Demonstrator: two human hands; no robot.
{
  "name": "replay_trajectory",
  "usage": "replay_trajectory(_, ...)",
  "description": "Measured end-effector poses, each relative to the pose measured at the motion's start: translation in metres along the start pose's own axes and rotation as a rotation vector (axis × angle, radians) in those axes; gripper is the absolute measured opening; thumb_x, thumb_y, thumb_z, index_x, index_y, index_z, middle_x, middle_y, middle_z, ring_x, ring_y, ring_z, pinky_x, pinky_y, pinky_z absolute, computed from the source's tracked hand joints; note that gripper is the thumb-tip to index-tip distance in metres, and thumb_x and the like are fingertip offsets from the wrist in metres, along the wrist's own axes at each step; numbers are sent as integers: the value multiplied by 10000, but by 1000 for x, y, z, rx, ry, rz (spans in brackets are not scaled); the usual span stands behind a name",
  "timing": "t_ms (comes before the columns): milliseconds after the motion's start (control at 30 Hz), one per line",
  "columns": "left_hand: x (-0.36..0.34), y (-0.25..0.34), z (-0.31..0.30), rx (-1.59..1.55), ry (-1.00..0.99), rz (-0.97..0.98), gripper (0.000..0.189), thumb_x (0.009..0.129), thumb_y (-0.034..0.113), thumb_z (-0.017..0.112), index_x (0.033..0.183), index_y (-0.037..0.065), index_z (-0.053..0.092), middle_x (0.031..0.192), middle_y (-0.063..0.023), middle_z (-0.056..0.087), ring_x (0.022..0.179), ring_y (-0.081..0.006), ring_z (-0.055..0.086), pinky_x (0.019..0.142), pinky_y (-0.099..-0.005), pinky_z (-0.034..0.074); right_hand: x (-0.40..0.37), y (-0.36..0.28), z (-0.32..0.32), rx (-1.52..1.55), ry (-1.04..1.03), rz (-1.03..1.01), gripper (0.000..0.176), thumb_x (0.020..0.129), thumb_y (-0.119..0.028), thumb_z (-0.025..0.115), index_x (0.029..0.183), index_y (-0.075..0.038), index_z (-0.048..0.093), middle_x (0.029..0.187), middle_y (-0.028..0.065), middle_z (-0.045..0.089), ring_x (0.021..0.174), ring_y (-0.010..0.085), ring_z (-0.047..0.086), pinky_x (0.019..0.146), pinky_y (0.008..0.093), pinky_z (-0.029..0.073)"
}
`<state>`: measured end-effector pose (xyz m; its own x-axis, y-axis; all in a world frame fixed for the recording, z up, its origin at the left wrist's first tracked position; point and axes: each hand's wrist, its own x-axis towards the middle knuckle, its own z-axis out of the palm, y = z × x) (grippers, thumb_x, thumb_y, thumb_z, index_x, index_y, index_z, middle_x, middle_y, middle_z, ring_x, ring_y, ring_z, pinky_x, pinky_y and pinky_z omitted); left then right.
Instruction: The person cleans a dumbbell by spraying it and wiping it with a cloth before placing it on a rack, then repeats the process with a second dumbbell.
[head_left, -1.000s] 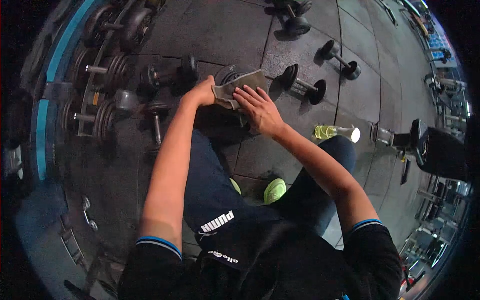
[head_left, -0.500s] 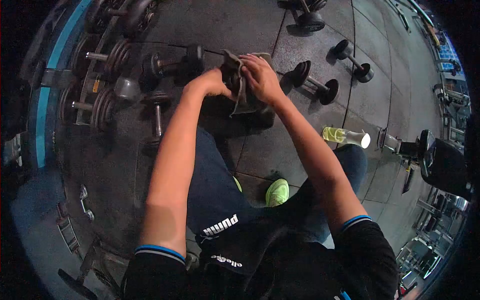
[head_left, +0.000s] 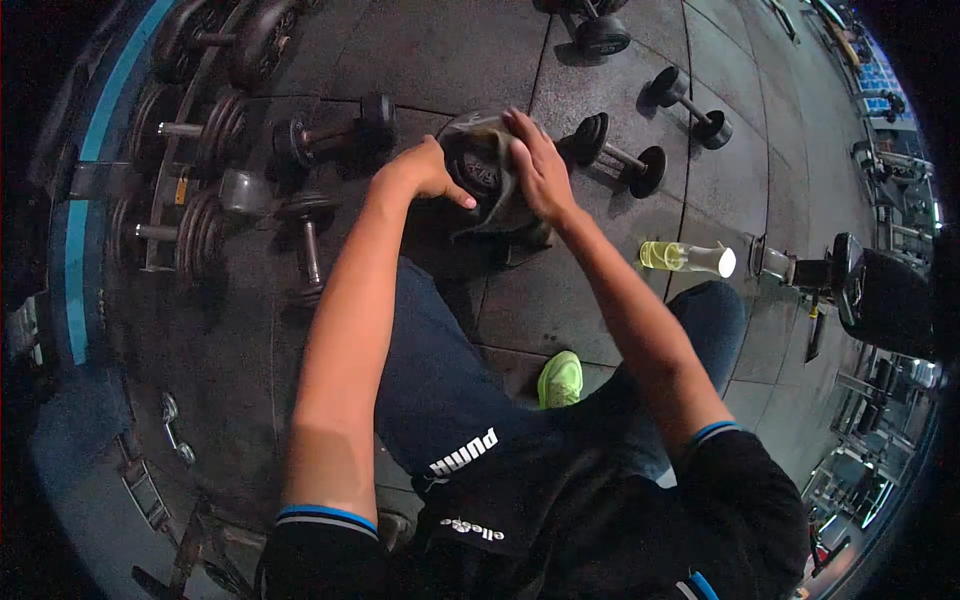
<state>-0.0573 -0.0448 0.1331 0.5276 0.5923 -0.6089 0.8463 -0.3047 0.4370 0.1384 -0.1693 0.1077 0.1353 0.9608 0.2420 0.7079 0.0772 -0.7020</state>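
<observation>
Dumbbell (head_left: 478, 172) with a dark round end, turned toward the camera, sits between the two hands just ahead of the person's knees. It looks heavy and rigid, solid enough to take firm rubbing; the round edge may feel smooth, so the bar between its ends would probably give the surest hold. How it rests underneath is hidden. A grey-green cloth (head_left: 508, 205), soft, light and pliable, hangs along its right side and is best taken in a bunch or under a flat palm.

The left hand (head_left: 425, 170) curves against the dumbbell's left side, thumb over the edge of the end; its fingers are hidden, so I cannot tell how closed that grip is. The right hand (head_left: 543, 172) lies against the cloth with fingers extended, and I cannot tell whether its grip pinches the fabric.

Around them, dark rubber-like tiles cover the floor (head_left: 430, 50), matt and joined by thin seams. One dumbbell (head_left: 335, 135) lies to the left, and others lie to the right and farther off. A bottle (head_left: 662, 257) of yellowish liquid lies near the right knee. Racked plates (head_left: 225, 130) line the left, while a dark pad (head_left: 885, 310) and gym machines fill the dim right side.
</observation>
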Motion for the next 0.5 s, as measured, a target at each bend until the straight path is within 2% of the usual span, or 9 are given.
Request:
replay_trajectory(100,3,-4,-3,-58,-22,39,1436,514,480,1005,1503,-200,216,1427,-378,504,1346,-416,540,1124,-428,453,47,11,1,-50,-187,-66,591,1066,-466,401,1489,-62,480,1541,209,467,1482,376,361,1222,455,278)
replay_trajectory(200,-4,-2,-8,-44,-42,9,1459,518,489,998,1503,-216,184,1462,-381,462,1383,-417,495,1148,-418,427,45,18,-1,-67,-215,-124,576,1069,-448,414,1494,-64,476,1546,195,467,1487,371,353,1224,449,282)
replay_trajectory(233,1,-5,-2,-14,-37,10,1469,509,516,991,1494,-227,193,1489,-381,429,1411,-415,461,1169,-408,403,33,15,-2,-42,-150,-151,566,1066,-425,429,1492,-54,471,1546,191,468,1489,360,355,1226,457,280)
replay_trajectory(333,5,-4,0,25,-67,-4,1491,504,551,980,1483,-244,186,1533,-390,359,1450,-425,401,1202,-394,363,-37,-3,6,-25,74,16,647,1006,-331,542,1544,-21,361,1607,192,375,1519,410,274,1234,473,256)
replay_trajectory(400,-1,1,-2,31,-69,-18,1493,519,528,983,1496,-234,151,1515,-395,377,1437,-426,420,1194,-404,372,-65,-13,16,-81,117,31,707,980,-298,576,1566,-10,306,1624,195,341,1528,429,244,1242,468,237)
replay_trajectory(467,-5,6,-1,35,-43,-30,1491,545,472,992,1523,-208,95,1463,-395,450,1397,-419,482,1167,-425,406,-52,-6,13,-65,76,39,692,1003,-367,548,1548,5,341,1611,187,372,1527,405,261,1243,465,232)
replay_trajectory(500,-6,8,-4,21,-46,-22,1494,548,476,990,1522,-210,88,1468,-397,442,1403,-418,475,1172,-423,400,-34,1,7,-37,35,16,688,1008,-390,538,1544,1,355,1609,181,379,1528,396,265,1243,463,234)
